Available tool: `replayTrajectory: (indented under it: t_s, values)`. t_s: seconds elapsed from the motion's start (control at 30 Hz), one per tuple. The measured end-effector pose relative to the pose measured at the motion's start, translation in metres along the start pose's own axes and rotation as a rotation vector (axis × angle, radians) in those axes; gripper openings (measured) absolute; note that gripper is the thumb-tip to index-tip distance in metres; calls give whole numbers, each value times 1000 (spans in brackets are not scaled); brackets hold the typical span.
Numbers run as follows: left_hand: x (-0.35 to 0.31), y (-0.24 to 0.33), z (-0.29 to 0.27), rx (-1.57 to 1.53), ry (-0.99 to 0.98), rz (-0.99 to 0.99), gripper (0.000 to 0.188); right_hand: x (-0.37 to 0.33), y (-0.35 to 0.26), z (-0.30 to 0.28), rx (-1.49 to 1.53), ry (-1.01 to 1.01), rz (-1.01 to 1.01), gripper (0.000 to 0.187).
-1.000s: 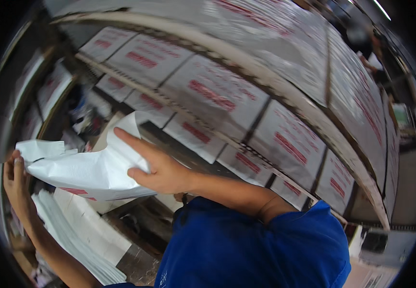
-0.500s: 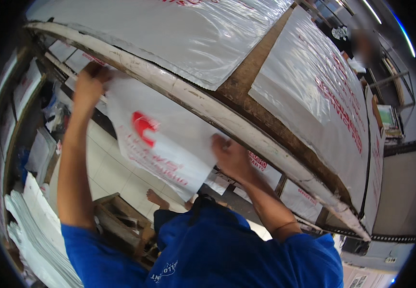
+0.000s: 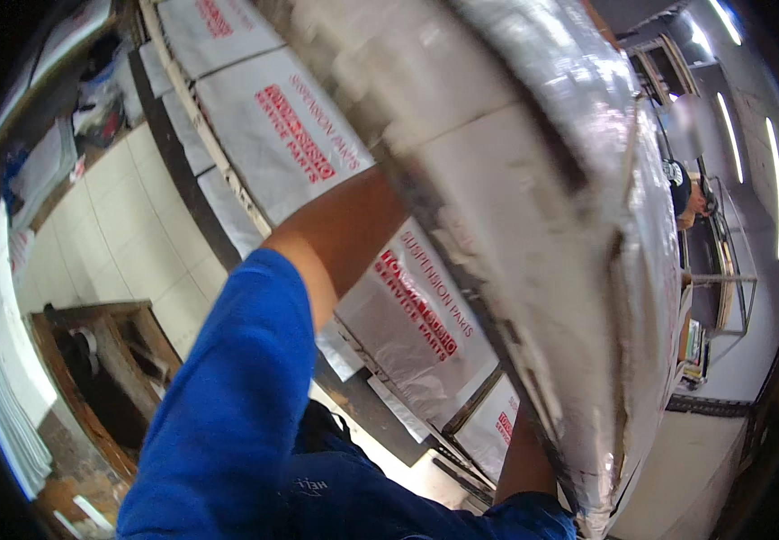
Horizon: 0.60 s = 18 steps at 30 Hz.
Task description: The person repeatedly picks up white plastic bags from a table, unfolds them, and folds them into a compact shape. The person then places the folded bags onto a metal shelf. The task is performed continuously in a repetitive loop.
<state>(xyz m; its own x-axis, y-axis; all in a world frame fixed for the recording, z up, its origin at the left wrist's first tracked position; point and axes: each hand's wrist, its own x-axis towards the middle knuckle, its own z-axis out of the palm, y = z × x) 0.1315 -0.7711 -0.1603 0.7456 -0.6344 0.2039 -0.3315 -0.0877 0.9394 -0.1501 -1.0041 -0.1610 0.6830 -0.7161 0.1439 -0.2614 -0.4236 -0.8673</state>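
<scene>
My left forearm point(image 3: 344, 238) reaches in beneath the upper shelf's pale, worn edge point(image 3: 461, 234), which hides my left hand. Lower down on the right, my right forearm point(image 3: 526, 463) also passes behind that edge, so the right hand is out of sight. Printed white plastic bags lie on the tier below: one bag point(image 3: 421, 328) with red lettering is to the right of my left arm, and another bag point(image 3: 268, 112) is to its left. A smaller part of a third bag point(image 3: 496, 423) shows beside my right forearm. What either hand touches is hidden.
Glossy plastic point(image 3: 578, 81) covers the upper shelf close to me. Below left, a worn wooden box point(image 3: 84, 315) stands near the tiled floor point(image 3: 151, 207). Stacked white sheets point(image 3: 3, 378) are at the far left. A person point(image 3: 682, 189) is at the far right.
Both my hands, earlier visible on a loose white plastic bag at the shelf's edge, have gone in under the upper shelf. That loose bag no longer shows. My view has tilted and come closer to the shelf.
</scene>
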Motion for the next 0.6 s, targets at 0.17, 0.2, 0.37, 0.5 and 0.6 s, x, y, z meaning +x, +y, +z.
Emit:
replayTrajectory:
  t_s: [0.17,0.2,0.37,0.5,0.6]
  values:
    - [-104,28,-52,248,-47,218,26,4,43,-50,82,-30,124,61]
    - [-136,32,-69,321,-33,266,26,3,46,-59,94,-34,141,62]
    - [-239,26,-96,650,-52,295,23,14,41,-60,190,-128,173,64]
    - [-271,11,-86,796,-133,345,26,14,50,-67,128,-83,233,63]
    - [-279,15,-89,769,-193,306,24,14,53,-67,85,-84,232,65]
